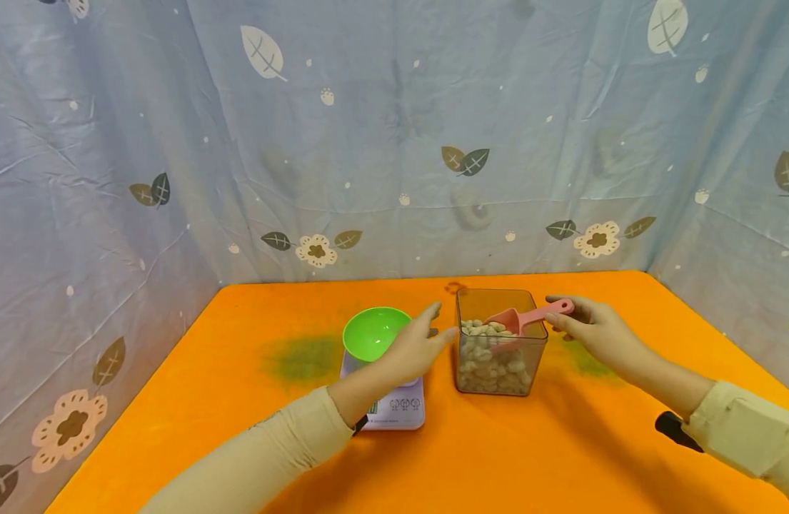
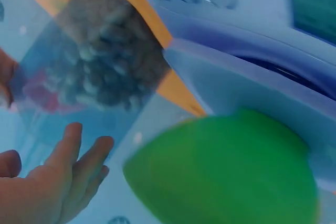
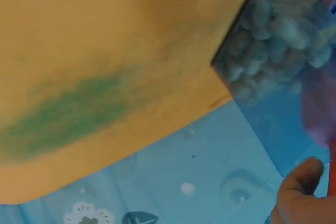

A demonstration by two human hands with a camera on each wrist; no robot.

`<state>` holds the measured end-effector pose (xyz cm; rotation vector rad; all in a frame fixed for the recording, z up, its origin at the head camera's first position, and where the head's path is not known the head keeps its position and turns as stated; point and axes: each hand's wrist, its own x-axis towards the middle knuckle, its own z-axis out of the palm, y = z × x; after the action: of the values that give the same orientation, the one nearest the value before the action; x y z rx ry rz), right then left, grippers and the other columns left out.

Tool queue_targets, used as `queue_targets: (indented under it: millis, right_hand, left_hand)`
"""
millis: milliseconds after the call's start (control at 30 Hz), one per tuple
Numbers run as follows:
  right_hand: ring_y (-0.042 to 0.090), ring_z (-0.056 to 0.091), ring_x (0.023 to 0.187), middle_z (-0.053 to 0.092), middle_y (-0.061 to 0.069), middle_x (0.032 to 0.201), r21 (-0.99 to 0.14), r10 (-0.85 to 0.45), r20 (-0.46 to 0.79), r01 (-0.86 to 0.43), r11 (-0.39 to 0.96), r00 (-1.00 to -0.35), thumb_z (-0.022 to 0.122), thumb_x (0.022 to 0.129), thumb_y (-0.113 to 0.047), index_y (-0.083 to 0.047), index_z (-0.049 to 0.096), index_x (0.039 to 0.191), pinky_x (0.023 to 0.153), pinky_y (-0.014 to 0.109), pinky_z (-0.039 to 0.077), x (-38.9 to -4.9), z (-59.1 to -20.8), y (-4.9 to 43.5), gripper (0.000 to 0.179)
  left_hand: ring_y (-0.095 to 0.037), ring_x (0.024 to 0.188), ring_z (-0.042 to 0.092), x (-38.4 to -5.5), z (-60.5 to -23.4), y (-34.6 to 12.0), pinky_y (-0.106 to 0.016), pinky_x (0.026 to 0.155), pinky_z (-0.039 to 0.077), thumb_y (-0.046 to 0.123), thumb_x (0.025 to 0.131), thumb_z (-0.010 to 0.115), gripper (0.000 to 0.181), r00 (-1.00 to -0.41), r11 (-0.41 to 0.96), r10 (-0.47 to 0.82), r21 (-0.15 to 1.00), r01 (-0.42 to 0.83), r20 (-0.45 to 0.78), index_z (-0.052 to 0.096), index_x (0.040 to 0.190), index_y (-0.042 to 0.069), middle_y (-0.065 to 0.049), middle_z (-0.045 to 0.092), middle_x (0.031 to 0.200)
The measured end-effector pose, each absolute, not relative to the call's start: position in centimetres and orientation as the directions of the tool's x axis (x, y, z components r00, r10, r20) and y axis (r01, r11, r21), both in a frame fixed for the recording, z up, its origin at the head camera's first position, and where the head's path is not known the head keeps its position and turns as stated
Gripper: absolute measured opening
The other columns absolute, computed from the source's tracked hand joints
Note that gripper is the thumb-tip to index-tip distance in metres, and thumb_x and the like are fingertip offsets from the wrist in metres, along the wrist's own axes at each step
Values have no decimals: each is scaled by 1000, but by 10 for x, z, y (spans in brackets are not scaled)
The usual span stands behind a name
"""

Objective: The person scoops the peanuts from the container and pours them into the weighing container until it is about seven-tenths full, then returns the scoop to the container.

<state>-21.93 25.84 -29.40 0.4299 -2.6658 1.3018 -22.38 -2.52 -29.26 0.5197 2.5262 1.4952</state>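
A see-through square container [image 1: 497,375] holds peanuts in their shells [image 1: 487,353]. A pink scoop [image 1: 529,316] lies on the peanuts, its handle slanting up over the container's right rim. At that handle, my right hand [image 1: 596,332] pinches it between thumb and fingers. My left hand [image 1: 410,353] reaches over the front of a green bowl [image 1: 371,332], fingers stretched toward the container's left wall, with the fingertips close to the rim. In the left wrist view the fingers of the left hand [image 2: 58,182] are spread and hold nothing.
Beneath the bowl stands a pale kitchen scale [image 1: 394,414], its display partly hidden by the left wrist. An orange cloth [image 1: 484,457] with greenish stains covers the table. Blue patterned curtains [image 1: 394,143] enclose the back and sides.
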Motion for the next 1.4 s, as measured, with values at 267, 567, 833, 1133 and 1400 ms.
queue_targets:
  millis: [267, 567, 833, 1133, 1400]
  right_hand:
    - [8, 63, 79, 67, 1, 96, -870, -186, 176, -241, 431, -967, 60, 97, -12, 18, 45, 133, 73, 26, 57, -225, -280, 249, 49]
    - [12, 69, 89, 70, 4, 95, -958, -288, 25, -105, 265, -957, 58, 98, -11, 16, 45, 126, 84, 30, 57, -232, -270, 246, 41]
    - [14, 71, 84, 72, 4, 89, -988, -236, 91, -118, 103, -967, 50, 100, -4, 13, 53, 109, 80, 30, 58, -233, -275, 231, 19]
    - [13, 71, 81, 72, 3, 86, -990, -215, 134, -140, 13, -967, 53, 100, -7, 7, 55, 108, 76, 27, 58, -239, -275, 219, 16]
    - [15, 72, 82, 71, 8, 86, -978, -219, 99, -55, -201, -971, 52, 99, -3, 0, 58, 101, 75, 25, 58, -240, -283, 225, 7]
  left_hand:
    - [-34, 137, 37, -236, -299, 1, -47, 112, 32, 21, 103, 50, 53, -941, 409, 337, 896, 170, 25, 34, 148, -2, -20, 39, 149]
    - [-30, 122, 51, -242, -299, 12, -40, 88, 55, 1, 101, 47, 37, -924, 235, 382, 968, 90, -7, 49, 138, -3, -17, 44, 146]
    - [-32, 130, 46, -241, -301, 11, -43, 97, 49, 6, 103, 43, 47, -918, 201, 394, 979, 30, -53, 35, 149, 2, -17, 35, 153]
    - [-33, 134, 41, -241, -299, 8, -46, 101, 46, 5, 104, 42, 52, -913, 206, 404, 978, 29, -58, 25, 152, -1, -19, 30, 154]
    - [-37, 139, 32, -241, -300, 8, -48, 101, 44, 5, 104, 42, 54, -909, 202, 412, 979, 19, -68, 20, 152, -5, -20, 20, 158]
